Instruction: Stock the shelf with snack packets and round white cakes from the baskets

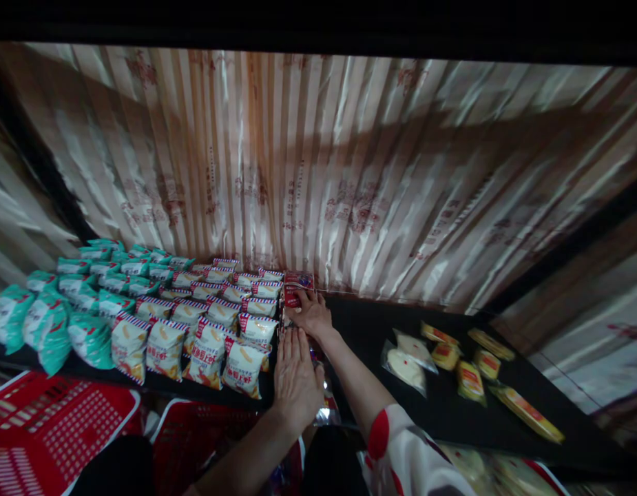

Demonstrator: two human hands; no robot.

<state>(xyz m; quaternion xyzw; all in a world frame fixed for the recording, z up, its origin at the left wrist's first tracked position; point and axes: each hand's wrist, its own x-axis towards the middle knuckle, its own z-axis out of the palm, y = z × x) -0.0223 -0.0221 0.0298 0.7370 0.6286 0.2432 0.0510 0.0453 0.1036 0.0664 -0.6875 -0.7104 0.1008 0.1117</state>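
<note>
My left hand (299, 382) lies flat, fingers stretched forward, along the right side of the white snack bags (244, 365). Its fingertips reach a narrow row of packets, mostly covered by my hands. Just ahead, my right hand (312, 314) rests with fingers apart on a red packet (296, 280) at the back of this row, near the curtain. Whether its fingers also grip the packet's side is hard to see. Under and beside my left hand, a shiny packet (327, 399) shows partly at the shelf's front edge.
Teal snack bags (91, 337) stand in rows at the far left of the black shelf (359, 331). On the right lie clear bags with white round pieces (405, 368) and several yellow packs (470, 380). Red baskets (65, 420) stand below the front edge; a pleated curtain (308, 172) hangs behind.
</note>
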